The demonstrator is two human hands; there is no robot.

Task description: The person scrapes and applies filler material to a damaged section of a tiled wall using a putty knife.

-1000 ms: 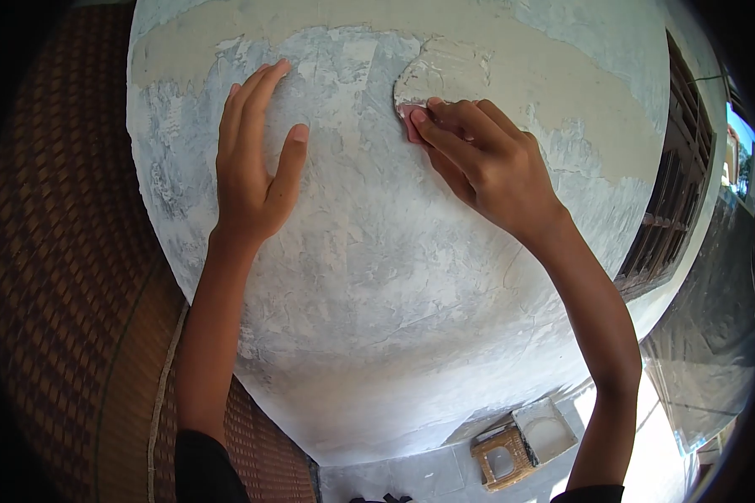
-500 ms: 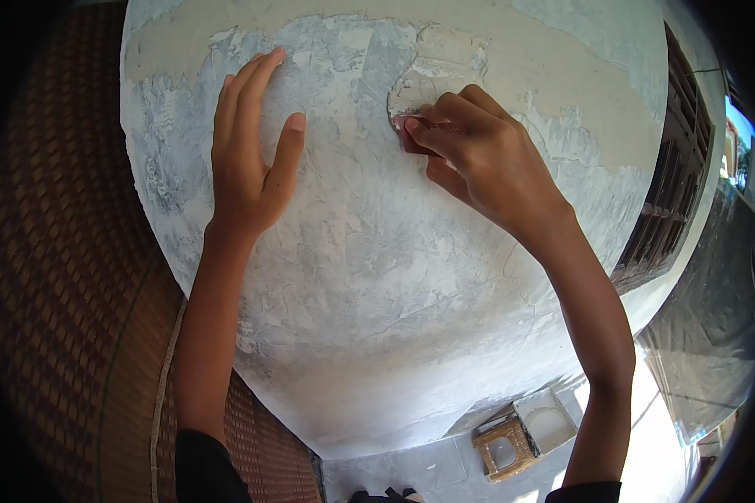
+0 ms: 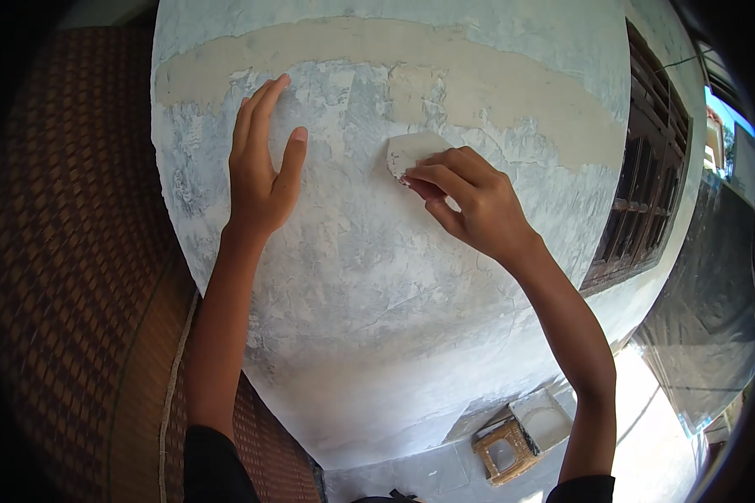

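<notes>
Right hand (image 3: 470,201) pinching small pale scraper (image 3: 413,151) flat on plastered wall (image 3: 377,277), blade angled up-left of fingertips, left hand (image 3: 264,168) released, palm flat on wall left of it

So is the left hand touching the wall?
Touching. The head view shows the left hand laid flat on the wall, fingers spread against the plaster, with no gap visible under the palm or fingertips.

Looked like the outside of a house under repair: patchy plastered wall (image 3: 377,277), barred window (image 3: 637,184), woven mat panel (image 3: 67,251), wooden stool (image 3: 502,451) on sunlit paving
</notes>
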